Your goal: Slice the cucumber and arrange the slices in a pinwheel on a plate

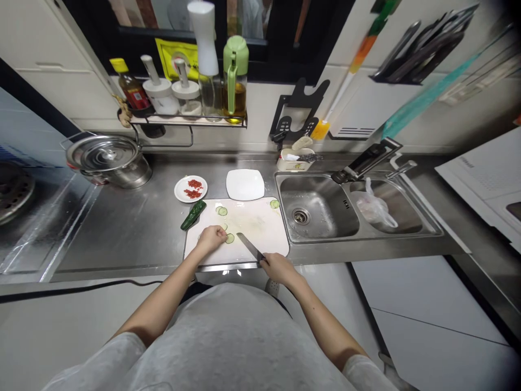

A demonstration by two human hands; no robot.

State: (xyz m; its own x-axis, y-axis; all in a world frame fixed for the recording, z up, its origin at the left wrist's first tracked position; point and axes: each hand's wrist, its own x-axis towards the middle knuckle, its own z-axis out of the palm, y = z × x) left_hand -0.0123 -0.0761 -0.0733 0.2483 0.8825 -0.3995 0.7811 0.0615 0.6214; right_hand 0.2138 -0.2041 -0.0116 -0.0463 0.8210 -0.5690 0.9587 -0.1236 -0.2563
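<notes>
A white cutting board [252, 228] lies on the steel counter in front of me. My left hand [210, 238] rests curled on the board's left part, fingers closed over something I cannot make out, beside a cucumber slice [230, 238]. My right hand [277, 266] grips the handle of a knife [249, 245] whose blade points up-left toward that slice. Other slices [222, 210] lie near the board's far edge, and one [274, 204] at its far right corner. A piece of green cucumber [193, 215] lies at the board's far left corner.
A small plate of chopped red bits [191, 188] and a bare white square plate [245, 184] sit behind the board. A double sink [321, 214] with a plastic bag [374, 209] is to the right. A lidded steel pot [106, 158] stands at left; bottles fill a shelf [191, 120].
</notes>
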